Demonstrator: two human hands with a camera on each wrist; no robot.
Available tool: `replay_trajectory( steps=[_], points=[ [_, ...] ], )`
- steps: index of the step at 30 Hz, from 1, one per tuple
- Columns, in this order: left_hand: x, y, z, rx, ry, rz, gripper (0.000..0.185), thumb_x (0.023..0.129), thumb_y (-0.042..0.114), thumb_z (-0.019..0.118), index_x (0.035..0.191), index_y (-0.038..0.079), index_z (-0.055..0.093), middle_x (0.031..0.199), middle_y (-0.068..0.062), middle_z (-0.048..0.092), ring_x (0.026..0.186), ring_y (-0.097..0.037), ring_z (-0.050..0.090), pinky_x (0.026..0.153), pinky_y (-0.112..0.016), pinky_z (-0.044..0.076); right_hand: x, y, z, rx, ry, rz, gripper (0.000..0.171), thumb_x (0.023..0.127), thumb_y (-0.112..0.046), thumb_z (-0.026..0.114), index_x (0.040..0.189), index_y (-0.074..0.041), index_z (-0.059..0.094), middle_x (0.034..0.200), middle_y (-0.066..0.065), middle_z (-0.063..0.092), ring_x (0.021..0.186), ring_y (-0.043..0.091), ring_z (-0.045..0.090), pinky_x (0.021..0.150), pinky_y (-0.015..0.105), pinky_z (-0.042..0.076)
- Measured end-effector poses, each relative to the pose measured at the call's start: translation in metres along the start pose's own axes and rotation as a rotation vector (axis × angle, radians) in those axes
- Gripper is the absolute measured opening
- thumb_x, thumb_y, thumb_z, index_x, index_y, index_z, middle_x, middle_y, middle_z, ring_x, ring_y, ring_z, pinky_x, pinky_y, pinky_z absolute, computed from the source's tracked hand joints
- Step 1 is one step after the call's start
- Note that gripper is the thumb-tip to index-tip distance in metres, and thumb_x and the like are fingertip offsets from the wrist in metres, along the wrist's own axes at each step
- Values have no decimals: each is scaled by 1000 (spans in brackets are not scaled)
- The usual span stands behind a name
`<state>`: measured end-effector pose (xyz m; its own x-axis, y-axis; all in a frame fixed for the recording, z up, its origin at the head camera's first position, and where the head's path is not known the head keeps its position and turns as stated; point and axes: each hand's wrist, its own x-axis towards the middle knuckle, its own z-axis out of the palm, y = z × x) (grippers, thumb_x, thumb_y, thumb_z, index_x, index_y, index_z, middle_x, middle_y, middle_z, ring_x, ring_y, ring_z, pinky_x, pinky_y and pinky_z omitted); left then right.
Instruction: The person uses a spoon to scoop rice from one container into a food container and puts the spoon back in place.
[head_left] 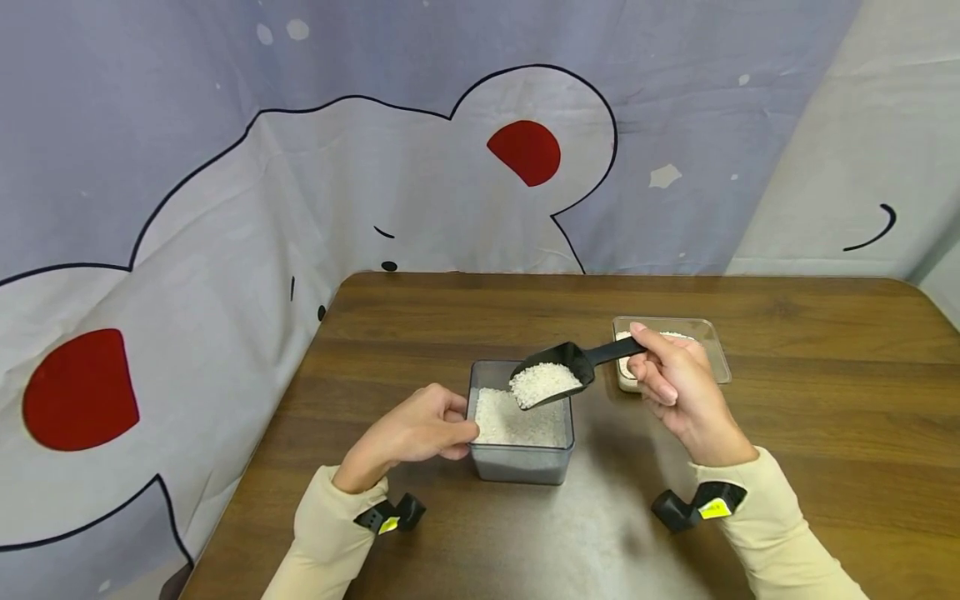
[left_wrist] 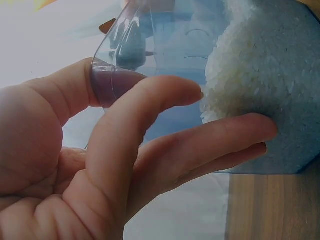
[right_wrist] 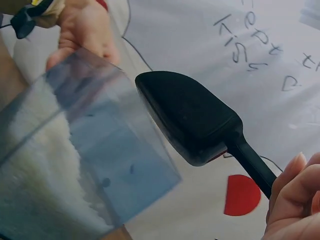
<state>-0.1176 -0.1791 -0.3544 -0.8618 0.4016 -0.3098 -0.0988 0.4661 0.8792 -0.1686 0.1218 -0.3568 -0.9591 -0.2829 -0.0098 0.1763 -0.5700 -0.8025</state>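
A black scoop [head_left: 570, 361] heaped with white rice [head_left: 542, 384] hangs over a clear bluish-grey bin [head_left: 521, 465]. My right hand [head_left: 686, 392] grips the end of its handle, with the fingers curled round it. In the right wrist view the scoop's underside [right_wrist: 190, 117] shows above the bin's edge. More rice [head_left: 517, 421] lies inside the bin. My left hand [head_left: 420, 429] holds the bin's left wall, the thumb at the rim and the fingers along the outside, as the left wrist view [left_wrist: 115, 145] shows.
Behind my right hand stands a smaller clear container [head_left: 716, 350] with rice in it, partly hidden by the hand. Both containers rest on a brown wooden table [head_left: 840, 400]. A printed cloth [head_left: 420, 183] hangs along the table's back and left edges.
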Motion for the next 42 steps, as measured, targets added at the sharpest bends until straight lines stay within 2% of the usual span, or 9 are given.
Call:
replay_trajectory(
  steps=[3,7,14,24,28,35,42],
  points=[
    [1,0,0,-7,-6,1,19,79,5,54,90,-8,62,62,-3,61,75,-12,63,73,-32,54,1,-6,-5,37,18,-21,34,96,-11,45,66,0,59,46,3,54,26,1,36,26,12,23],
    [1,-2,-1,-15,-12,2,22,80,5,53,95,-8,63,74,-8,68,76,-12,63,73,-32,54,3,-16,-14,79,29,-36,35,96,-10,45,64,1,58,46,5,53,26,2,34,26,12,21],
    [2,-2,-2,-2,-8,-9,23,80,5,53,95,-7,63,70,-12,67,75,-12,64,74,-33,54,6,-30,-34,173,39,-65,33,96,-7,43,66,1,54,47,9,54,28,4,31,29,13,15],
    [1,-1,-2,-8,-17,3,24,80,5,54,98,-9,63,78,-10,69,78,-14,64,74,-33,54,9,-47,-64,319,33,-98,36,96,-2,40,64,8,55,48,16,54,28,8,31,32,15,11],
    [-1,0,-1,-12,-18,9,24,80,5,53,99,-9,63,79,-11,69,79,-14,64,74,-33,54,9,-55,-79,334,70,-106,33,96,-2,40,67,7,54,48,15,54,29,9,30,34,16,8],
    [-1,0,-1,-10,-16,8,25,81,5,54,100,-8,63,85,-11,69,80,-15,65,73,-33,55,5,-67,-108,321,186,-156,24,93,-2,47,70,4,51,49,14,53,29,8,33,36,16,7],
    [0,0,0,-9,-11,18,23,80,4,54,97,-8,64,85,-11,69,79,-16,65,70,-32,55,1,-77,-132,324,246,-184,22,91,0,51,70,7,52,49,17,54,28,11,33,35,20,7]
  ],
)
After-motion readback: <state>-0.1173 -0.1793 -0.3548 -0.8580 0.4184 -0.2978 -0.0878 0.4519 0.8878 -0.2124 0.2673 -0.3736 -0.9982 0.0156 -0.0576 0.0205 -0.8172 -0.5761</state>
